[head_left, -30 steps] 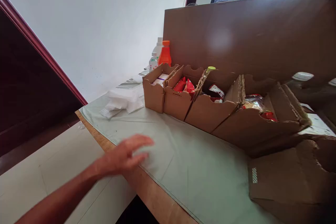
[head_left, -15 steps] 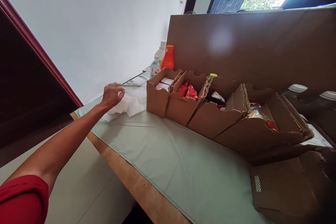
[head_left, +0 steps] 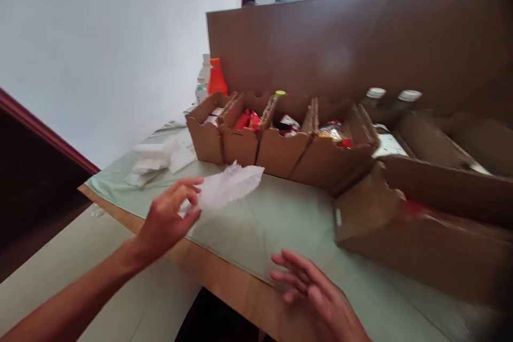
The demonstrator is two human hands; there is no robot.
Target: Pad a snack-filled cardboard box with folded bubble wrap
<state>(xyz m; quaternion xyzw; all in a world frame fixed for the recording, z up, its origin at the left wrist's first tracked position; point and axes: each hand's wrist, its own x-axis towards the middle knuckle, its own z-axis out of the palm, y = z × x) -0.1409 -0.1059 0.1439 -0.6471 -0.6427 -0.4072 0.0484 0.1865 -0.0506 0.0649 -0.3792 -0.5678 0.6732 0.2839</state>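
Observation:
My left hand pinches a thin white plastic bag and holds it above the pale green table cover, just in front of a row of small cardboard boxes. My right hand hovers over the table's front edge with its fingers spread and nothing in it. A stack of the same white bags lies at the table's far left corner.
The small boxes hold red packets and other wrapped goods. An orange bottle and clear bottles stand behind them. A large cardboard box lies at the right. A tall cardboard sheet backs the table.
My left hand took one white bag from the stack at the far left and brought it back toward me. My right hand came into view. The camera turned left.

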